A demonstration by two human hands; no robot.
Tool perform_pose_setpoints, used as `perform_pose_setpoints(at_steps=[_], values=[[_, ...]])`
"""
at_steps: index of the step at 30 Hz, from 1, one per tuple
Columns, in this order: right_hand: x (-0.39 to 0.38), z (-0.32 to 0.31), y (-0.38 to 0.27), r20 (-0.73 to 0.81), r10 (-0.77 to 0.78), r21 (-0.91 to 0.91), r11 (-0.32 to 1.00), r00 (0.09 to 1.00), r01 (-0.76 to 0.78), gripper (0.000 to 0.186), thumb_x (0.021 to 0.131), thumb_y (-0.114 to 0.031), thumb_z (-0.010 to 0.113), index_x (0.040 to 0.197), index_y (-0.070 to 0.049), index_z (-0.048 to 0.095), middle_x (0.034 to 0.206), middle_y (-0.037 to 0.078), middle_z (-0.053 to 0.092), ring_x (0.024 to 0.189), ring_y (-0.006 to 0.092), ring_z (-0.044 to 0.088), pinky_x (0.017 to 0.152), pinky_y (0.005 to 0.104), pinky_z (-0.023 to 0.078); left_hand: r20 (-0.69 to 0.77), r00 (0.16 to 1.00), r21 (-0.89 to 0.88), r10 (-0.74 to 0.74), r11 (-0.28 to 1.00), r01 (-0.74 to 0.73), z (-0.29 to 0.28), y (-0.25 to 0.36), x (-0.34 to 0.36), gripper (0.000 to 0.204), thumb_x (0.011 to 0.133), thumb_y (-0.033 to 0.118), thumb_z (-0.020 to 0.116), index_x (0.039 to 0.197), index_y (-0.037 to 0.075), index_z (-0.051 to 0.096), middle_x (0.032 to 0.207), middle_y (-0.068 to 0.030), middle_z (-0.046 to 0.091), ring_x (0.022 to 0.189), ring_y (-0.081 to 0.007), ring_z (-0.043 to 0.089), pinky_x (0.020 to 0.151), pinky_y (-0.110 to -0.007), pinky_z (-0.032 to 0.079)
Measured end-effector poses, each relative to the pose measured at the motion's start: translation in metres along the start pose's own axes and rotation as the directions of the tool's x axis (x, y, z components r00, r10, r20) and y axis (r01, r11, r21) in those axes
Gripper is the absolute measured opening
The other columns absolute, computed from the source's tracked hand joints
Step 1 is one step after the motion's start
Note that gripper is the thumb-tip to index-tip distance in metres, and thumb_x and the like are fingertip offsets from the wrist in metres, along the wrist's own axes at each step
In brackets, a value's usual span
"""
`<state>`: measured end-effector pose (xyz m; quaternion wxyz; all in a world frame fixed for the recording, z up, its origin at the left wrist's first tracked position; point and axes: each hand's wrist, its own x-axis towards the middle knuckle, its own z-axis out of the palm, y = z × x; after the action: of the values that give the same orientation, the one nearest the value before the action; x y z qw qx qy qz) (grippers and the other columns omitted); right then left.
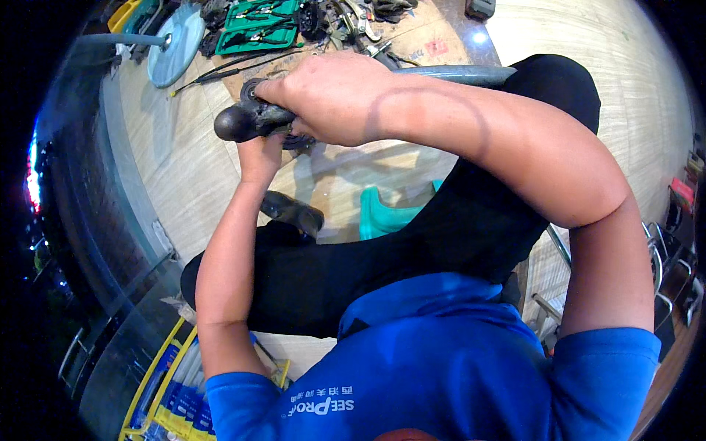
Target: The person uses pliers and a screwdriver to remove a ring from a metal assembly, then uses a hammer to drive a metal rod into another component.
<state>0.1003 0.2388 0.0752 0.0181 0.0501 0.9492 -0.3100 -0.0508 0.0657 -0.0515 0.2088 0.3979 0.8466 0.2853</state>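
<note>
The right hand (331, 95) is clamped on one dark knobbed part (239, 123), on which two rings show; it is held up near the cardboard's (412, 44) left edge. The left hand (261, 151) is beneath it, fingers mostly hidden: I cannot tell its grip. One green case (257, 28) lies open toward the cardboard's far left corner, its two halves holding tools. One pale disc (176, 45) stands beyond the left edge.

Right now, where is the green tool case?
In the head view, the green tool case lies near the top, left of centre, beyond the right hand and right of the pale blue disc.
</note>
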Motion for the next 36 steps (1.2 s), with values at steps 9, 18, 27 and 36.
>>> perform_pose_setpoints(at_steps=[9,18,27,36], values=[[-0.005,-0.005,-0.003,0.055,0.038,0.024,0.999,0.998,-0.039,0.04,0.082,-0.018,0.07,0.119,-0.011,0.057,0.089,0.017,0.069,0.088,0.0375,0.067,0.076,0.0495,0.052,0.026,0.999,-0.005,-0.03,1.0,0.03,0.002,-0.004,0.0,0.029,0.08,0.007,0.069,0.108,0.003,0.064,0.105,-0.012,0.07,0.102,-0.0266,0.065,0.091,-0.038,0.048],[-0.006,-0.003,0.0,0.011,0.024,0.067,0.997,1.0,-0.024,0.038,0.082,-0.017,0.069,0.118,-0.011,0.057,0.089,0.017,0.069,0.09,0.0379,0.066,0.078,0.0491,0.052,0.006,1.0,0.038,0.029,0.999,-0.029,0.003,-0.002,0.001,0.033,0.078,0.005,0.071,0.11,0.003,0.064,0.107,-0.0136,0.07,0.104,-0.0279,0.065,0.092,-0.038,0.048],[-0.006,-0.003,0.002,-0.096,0.016,0.062,0.998,0.995,-0.01,0.037,0.08,-0.015,0.069,0.115,-0.012,0.058,0.088,0.016,0.069,0.089,0.0377,0.066,0.078,0.0491,0.052,0.031,0.997,0.046,-0.068,0.997,0.067,-0.006,0.004,0.0,0.032,0.076,0.006,0.073,0.108,0.003,0.066,0.102,-0.0144,0.072,0.099,-0.0283,0.068,0.088,-0.037,0.05],[-0.003,-0.004,0.002,-0.105,0.033,0.084,0.996,0.994,-0.024,0.034,0.079,-0.014,0.07,0.111,-0.012,0.058,0.086,0.016,0.068,0.088,0.0374,0.066,0.076,0.0497,0.051,0.026,0.998,0.073,-0.05,0.996,0.048,-0.007,0.01,-0.002,0.029,0.076,0.004,0.07,0.105,0.003,0.067,0.099,-0.0155,0.072,0.095,-0.0298,0.069,0.086,-0.038,0.051]])
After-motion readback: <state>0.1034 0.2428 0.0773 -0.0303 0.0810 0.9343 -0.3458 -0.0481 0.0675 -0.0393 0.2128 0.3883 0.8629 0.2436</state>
